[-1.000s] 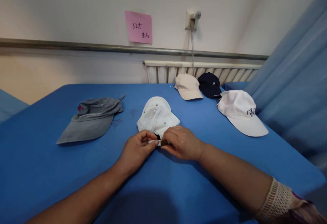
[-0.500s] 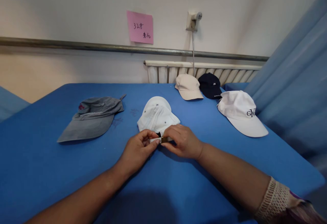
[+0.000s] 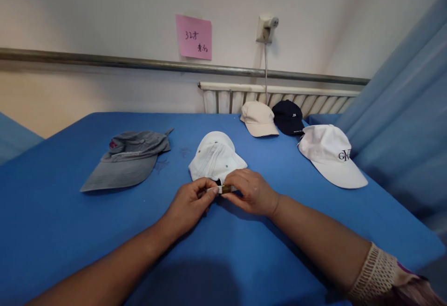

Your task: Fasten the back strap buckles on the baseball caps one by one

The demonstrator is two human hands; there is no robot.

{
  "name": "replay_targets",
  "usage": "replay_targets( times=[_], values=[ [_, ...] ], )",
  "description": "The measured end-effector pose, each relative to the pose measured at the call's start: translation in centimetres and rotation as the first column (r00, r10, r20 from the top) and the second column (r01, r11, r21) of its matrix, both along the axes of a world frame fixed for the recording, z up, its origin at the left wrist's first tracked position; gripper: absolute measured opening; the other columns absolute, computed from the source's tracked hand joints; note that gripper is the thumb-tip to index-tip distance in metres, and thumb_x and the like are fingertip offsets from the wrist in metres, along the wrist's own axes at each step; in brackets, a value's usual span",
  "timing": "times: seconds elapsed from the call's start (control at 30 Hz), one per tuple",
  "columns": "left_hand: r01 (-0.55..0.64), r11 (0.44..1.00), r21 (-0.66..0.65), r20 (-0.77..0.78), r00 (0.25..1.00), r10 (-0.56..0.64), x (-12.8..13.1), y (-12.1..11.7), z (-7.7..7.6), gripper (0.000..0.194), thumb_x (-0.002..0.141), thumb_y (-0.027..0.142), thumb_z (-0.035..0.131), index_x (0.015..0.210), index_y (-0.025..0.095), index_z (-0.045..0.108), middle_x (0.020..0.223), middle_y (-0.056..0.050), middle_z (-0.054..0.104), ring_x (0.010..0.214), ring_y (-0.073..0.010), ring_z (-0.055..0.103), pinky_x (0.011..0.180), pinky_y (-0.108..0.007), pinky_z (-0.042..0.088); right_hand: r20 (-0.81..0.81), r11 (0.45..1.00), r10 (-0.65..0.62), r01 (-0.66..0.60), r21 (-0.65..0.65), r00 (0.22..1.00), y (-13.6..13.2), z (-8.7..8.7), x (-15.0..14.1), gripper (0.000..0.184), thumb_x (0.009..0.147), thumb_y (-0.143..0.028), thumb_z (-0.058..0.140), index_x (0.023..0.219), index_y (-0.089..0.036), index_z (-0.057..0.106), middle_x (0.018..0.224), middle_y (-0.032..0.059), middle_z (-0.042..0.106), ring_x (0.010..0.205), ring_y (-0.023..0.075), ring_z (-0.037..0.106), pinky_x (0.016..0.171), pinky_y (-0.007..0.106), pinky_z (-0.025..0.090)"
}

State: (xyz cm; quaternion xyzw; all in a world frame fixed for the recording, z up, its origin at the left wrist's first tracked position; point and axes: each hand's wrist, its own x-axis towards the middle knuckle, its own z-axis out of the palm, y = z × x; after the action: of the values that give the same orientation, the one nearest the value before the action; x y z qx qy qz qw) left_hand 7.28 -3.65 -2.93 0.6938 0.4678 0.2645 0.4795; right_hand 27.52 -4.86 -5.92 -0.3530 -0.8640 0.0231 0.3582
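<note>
The left hand (image 3: 188, 203) pinches the pale strap (image 3: 220, 189), the right hand (image 3: 254, 193) its brownish buckle (image 3: 226, 188); beyond them the whitish cap (image 3: 217, 158) rests on the blue table (image 3: 167, 259), looking light and floppy, best held, I'd say, by that firmer strap

I watch through one camera, worn on the person's head, above the near edge of the blue surface (image 3: 87, 236) and facing forward and down across it. The left hand (image 3: 190, 206) and right hand (image 3: 251, 192) sit just below mid-frame, fairly near my lens. My view is wide, reaching to the wall (image 3: 122, 8) beyond, with a blue curtain (image 3: 412, 110) filling the right edge.
</note>
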Motion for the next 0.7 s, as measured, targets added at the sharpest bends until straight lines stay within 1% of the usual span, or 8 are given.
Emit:
replay_targets(
  times=[0.13, 0.3, 0.57, 0.7],
  values=[
    [0.007, 1.0, 0.027, -0.001, 1.0, -0.007, 0.15, -0.12, 0.28, 0.026, 0.081, 0.043, 0.058, 0.074, 0.018, 0.06, 0.055, 0.005, 0.048, 0.049, -0.0101, 0.043, 0.048, -0.021, 0.035, 0.037, 1.0, 0.017, -0.017, -0.013, 0.999, 0.05, -0.04, 0.05, 0.013, 0.093, -0.031, 0.056, 0.096, -0.019, 0.056, 0.091, 0.0076, 0.066, 0.085, 0.0203, 0.06, 0.078, 0.034, 0.046],
    [0.019, 0.993, 0.113, -0.03, 0.999, -0.016, 0.08, 0.11, 0.01, 0.024, 0.08, 0.04, 0.057, 0.071, 0.017, 0.061, 0.062, 0.003, 0.053, 0.059, -0.012, 0.045, 0.056, -0.023, 0.038, 0.047, 0.999, 0.038, -0.038, -0.003, 0.998, 0.06, -0.04, 0.05, 0.012, 0.094, -0.03, 0.054, 0.096, -0.018, 0.056, 0.091, 0.0079, 0.066, 0.086, 0.0204, 0.06, 0.079, 0.034, 0.046],
    [0.059, 0.995, 0.086, -0.063, 0.997, -0.054, 0.01, 0.22, -0.6, 0.023, 0.081, 0.038, 0.055, 0.073, 0.017, 0.06, 0.063, 0.003, 0.054, 0.059, -0.0125, 0.046, 0.056, -0.023, 0.037, 0.076, 0.997, 0.073, -0.074, 0.01, 0.994, -0.02, 0.09, -0.27, 0.01, 0.094, -0.028, 0.052, 0.094, -0.018, 0.056, 0.091, 0.0079, 0.066, 0.085, 0.0203, 0.06, 0.078, 0.035, 0.046],
    [0.068, 0.993, 0.101, -0.066, 0.996, -0.061, 0.0, 0.05, -0.16, 0.024, 0.081, 0.04, 0.056, 0.074, 0.017, 0.06, 0.061, 0.004, 0.051, 0.057, -0.0119, 0.044, 0.054, -0.023, 0.035, 0.065, 0.998, 0.06, -0.061, 0.012, 0.996, -0.05, -0.05, -0.34, 0.01, 0.094, -0.027, 0.053, 0.096, -0.017, 0.056, 0.092, 0.0082, 0.066, 0.086, 0.0204, 0.06, 0.079, 0.034, 0.046]
  ],
)
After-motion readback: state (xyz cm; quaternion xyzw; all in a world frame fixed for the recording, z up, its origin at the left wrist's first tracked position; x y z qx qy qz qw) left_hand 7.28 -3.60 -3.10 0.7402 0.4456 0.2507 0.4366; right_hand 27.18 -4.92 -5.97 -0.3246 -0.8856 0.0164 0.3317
